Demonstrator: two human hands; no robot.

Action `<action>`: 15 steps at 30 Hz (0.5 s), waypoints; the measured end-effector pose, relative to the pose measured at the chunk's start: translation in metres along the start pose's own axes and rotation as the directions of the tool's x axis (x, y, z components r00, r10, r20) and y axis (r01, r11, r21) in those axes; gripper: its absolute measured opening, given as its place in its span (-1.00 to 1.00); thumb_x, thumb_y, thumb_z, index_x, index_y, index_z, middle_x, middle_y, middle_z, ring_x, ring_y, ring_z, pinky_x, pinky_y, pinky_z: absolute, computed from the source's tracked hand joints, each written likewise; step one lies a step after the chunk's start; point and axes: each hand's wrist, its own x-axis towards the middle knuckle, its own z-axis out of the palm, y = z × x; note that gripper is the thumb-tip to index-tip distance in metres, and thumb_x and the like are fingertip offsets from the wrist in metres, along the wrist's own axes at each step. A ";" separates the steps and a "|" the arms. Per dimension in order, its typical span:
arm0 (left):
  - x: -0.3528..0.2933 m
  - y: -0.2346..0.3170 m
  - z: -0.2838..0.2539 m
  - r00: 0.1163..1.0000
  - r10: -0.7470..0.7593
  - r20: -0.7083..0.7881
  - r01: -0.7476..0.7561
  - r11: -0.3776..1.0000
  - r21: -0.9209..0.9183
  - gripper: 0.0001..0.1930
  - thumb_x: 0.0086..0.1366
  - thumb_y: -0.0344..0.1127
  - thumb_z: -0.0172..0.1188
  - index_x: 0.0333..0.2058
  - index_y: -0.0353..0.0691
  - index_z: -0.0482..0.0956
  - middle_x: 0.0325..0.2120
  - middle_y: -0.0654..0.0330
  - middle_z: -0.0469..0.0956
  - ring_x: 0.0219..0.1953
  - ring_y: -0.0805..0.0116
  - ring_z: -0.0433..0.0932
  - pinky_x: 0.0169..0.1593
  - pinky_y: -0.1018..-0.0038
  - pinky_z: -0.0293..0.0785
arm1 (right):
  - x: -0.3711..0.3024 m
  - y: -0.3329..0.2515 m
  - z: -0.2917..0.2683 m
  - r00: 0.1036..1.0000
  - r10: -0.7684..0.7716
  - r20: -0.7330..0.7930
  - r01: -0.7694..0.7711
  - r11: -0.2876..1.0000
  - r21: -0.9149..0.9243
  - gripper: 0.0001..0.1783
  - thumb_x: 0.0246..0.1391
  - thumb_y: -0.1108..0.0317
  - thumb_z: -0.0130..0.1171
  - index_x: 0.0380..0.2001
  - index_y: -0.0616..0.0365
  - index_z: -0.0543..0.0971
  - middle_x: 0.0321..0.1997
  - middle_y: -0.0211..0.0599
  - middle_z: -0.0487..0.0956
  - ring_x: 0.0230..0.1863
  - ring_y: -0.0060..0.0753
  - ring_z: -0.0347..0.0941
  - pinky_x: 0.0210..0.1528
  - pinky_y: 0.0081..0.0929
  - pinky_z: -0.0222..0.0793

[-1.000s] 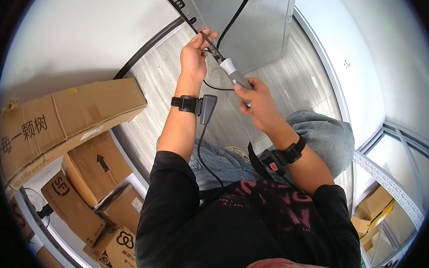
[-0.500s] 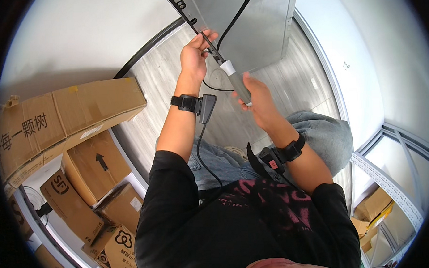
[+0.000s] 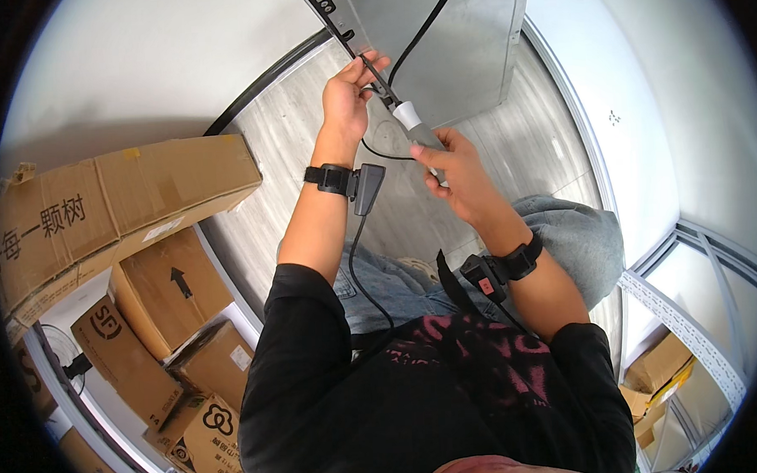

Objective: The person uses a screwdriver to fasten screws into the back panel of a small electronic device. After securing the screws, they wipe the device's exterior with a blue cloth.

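Note:
A screwdriver (image 3: pixel 419 132) with a grey handle, a white collar and a dark shaft slants up to the edge of a grey metal cabinet (image 3: pixel 464 58). My right hand (image 3: pixel 455 169) is closed round its handle, thumb across the top. Farther up, my left hand (image 3: pixel 350 96) has its thumb and fingers pinched about the shaft, close to the cabinet's dark edge. The tool's tip is hidden at the fingers. Below the left hand, a thin black cord (image 3: pixel 384 157) curves toward the screwdriver handle.
A thick black cable (image 3: pixel 417 35) hangs across the cabinet face. Cardboard boxes (image 3: pixel 172 285) fill a shelf on the left, with a long box (image 3: pixel 127 199) on top. Metal shelving (image 3: pixel 686 330) stands at the lower right. Wood-patterned floor (image 3: pixel 274 123) lies beneath.
My right hand has turned about the screwdriver handle; its thumb now lies across it instead of beside it. My left hand stays at the shaft, and the view has shifted slightly.

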 end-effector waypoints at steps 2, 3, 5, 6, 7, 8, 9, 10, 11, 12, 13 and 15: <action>0.000 -0.001 0.000 1.000 0.003 -0.002 -0.003 1.000 -0.001 -0.72 0.37 -0.21 -0.17 -0.13 -0.15 0.49 -0.16 0.16 0.58 -0.19 0.55 0.46 -0.24 0.60 0.09 | -0.001 0.000 0.001 0.999 0.035 -0.012 -0.032 0.988 0.154 -0.54 0.16 -0.01 -0.01 -0.35 0.26 0.44 -0.53 -0.30 0.45 -0.66 -0.57 0.31 -0.69 -0.65 0.12; 0.000 -0.001 0.000 1.000 0.005 -0.003 -0.005 1.000 -0.002 -0.72 0.37 -0.21 -0.17 -0.13 -0.15 0.49 -0.16 0.16 0.58 -0.19 0.55 0.46 -0.24 0.60 0.10 | 0.000 0.000 0.000 0.998 0.046 0.035 -0.051 0.982 0.181 -0.57 0.16 0.02 0.01 -0.30 0.26 0.43 -0.51 -0.32 0.45 -0.66 -0.60 0.29 -0.70 -0.69 0.09; 0.002 -0.003 -0.002 1.000 0.017 -0.006 -0.017 1.000 0.001 -0.71 0.38 -0.21 -0.18 -0.13 -0.16 0.49 -0.16 0.15 0.58 -0.18 0.54 0.47 -0.23 0.59 0.11 | 0.002 0.001 -0.008 0.990 0.063 0.129 -0.092 0.968 0.233 -0.60 0.15 0.08 0.05 -0.20 0.25 0.41 -0.48 -0.36 0.45 -0.66 -0.65 0.26 -0.70 -0.77 0.02; 0.002 -0.003 -0.002 1.000 0.022 -0.007 -0.022 1.000 0.001 -0.71 0.38 -0.21 -0.18 -0.13 -0.16 0.49 -0.16 0.14 0.58 -0.18 0.53 0.47 -0.23 0.59 0.11 | 0.002 -0.001 -0.011 0.984 0.085 0.159 -0.121 0.965 0.232 -0.61 0.15 0.11 0.06 -0.18 0.26 0.40 -0.48 -0.35 0.45 -0.66 -0.65 0.24 -0.71 -0.76 0.02; 0.002 -0.003 -0.003 1.000 0.021 -0.008 -0.021 1.000 0.001 -0.71 0.38 -0.21 -0.19 -0.13 -0.17 0.49 -0.16 0.15 0.58 -0.17 0.52 0.47 -0.23 0.59 0.12 | 0.002 -0.005 -0.013 0.976 0.106 0.189 -0.149 0.961 0.231 -0.61 0.14 0.13 0.07 -0.17 0.26 0.39 -0.48 -0.34 0.45 -0.67 -0.65 0.23 -0.71 -0.75 0.03; 0.001 -0.003 -0.002 1.000 0.019 -0.009 -0.019 1.000 0.001 -0.71 0.38 -0.22 -0.19 -0.12 -0.17 0.49 -0.16 0.15 0.58 -0.17 0.52 0.47 -0.22 0.59 0.12 | 0.001 -0.008 -0.014 0.968 0.128 0.218 -0.178 0.957 0.228 -0.62 0.13 0.16 0.08 -0.15 0.27 0.38 -0.48 -0.34 0.44 -0.68 -0.65 0.22 -0.71 -0.75 0.03; 0.001 -0.002 -0.002 1.000 0.018 -0.010 -0.018 1.000 0.002 -0.71 0.38 -0.22 -0.19 -0.12 -0.17 0.49 -0.16 0.15 0.58 -0.17 0.52 0.48 -0.22 0.59 0.13 | 0.000 -0.008 -0.013 0.969 0.102 0.224 -0.153 0.963 0.224 -0.65 0.11 0.17 0.10 -0.20 0.24 0.39 -0.50 -0.33 0.44 -0.68 -0.64 0.22 -0.72 -0.73 0.01; 0.001 -0.002 -0.002 1.000 0.013 -0.006 -0.013 1.000 0.001 -0.70 0.38 -0.22 -0.19 -0.12 -0.17 0.49 -0.16 0.15 0.58 -0.16 0.51 0.48 -0.21 0.59 0.13 | 0.000 -0.009 -0.010 0.970 0.076 0.230 -0.128 0.967 0.219 -0.68 0.09 0.17 0.12 -0.25 0.22 0.40 -0.52 -0.33 0.43 -0.69 -0.63 0.22 -0.73 -0.70 -0.01; 0.002 -0.002 -0.002 1.000 0.009 -0.002 -0.009 1.000 0.001 -0.70 0.38 -0.22 -0.19 -0.12 -0.17 0.49 -0.16 0.15 0.58 -0.16 0.51 0.48 -0.21 0.59 0.14 | -0.001 -0.009 -0.008 0.971 0.050 0.236 -0.103 0.971 0.214 -0.70 0.07 0.18 0.14 -0.30 0.19 0.40 -0.53 -0.32 0.43 -0.69 -0.62 0.23 -0.75 -0.68 -0.04; 0.002 -0.002 -0.003 1.000 0.006 0.001 -0.006 1.000 0.000 -0.70 0.38 -0.22 -0.19 -0.12 -0.17 0.49 -0.16 0.15 0.58 -0.16 0.51 0.48 -0.20 0.59 0.14 | 0.000 -0.008 -0.007 0.969 0.039 0.243 -0.094 0.971 0.218 -0.71 0.07 0.19 0.14 -0.30 0.18 0.39 -0.53 -0.33 0.42 -0.69 -0.63 0.22 -0.75 -0.68 -0.04; 0.003 -0.002 -0.003 1.000 0.012 0.004 -0.012 1.000 -0.004 -0.71 0.38 -0.22 -0.19 -0.12 -0.17 0.49 -0.16 0.15 0.58 -0.17 0.51 0.48 -0.20 0.59 0.15 | 0.000 -0.006 -0.007 0.968 0.028 0.250 -0.085 0.971 0.222 -0.71 0.06 0.20 0.14 -0.29 0.17 0.38 -0.54 -0.33 0.42 -0.70 -0.63 0.22 -0.75 -0.69 -0.04; 0.004 -0.003 -0.004 1.000 0.020 0.011 -0.020 1.000 -0.013 -0.71 0.38 -0.22 -0.19 -0.12 -0.17 0.49 -0.16 0.14 0.58 -0.17 0.50 0.48 -0.19 0.59 0.16 | 0.001 -0.005 -0.007 0.963 0.026 0.267 -0.095 0.963 0.252 -0.71 0.06 0.21 0.14 -0.28 0.16 0.37 -0.54 -0.33 0.41 -0.70 -0.63 0.21 -0.75 -0.69 -0.04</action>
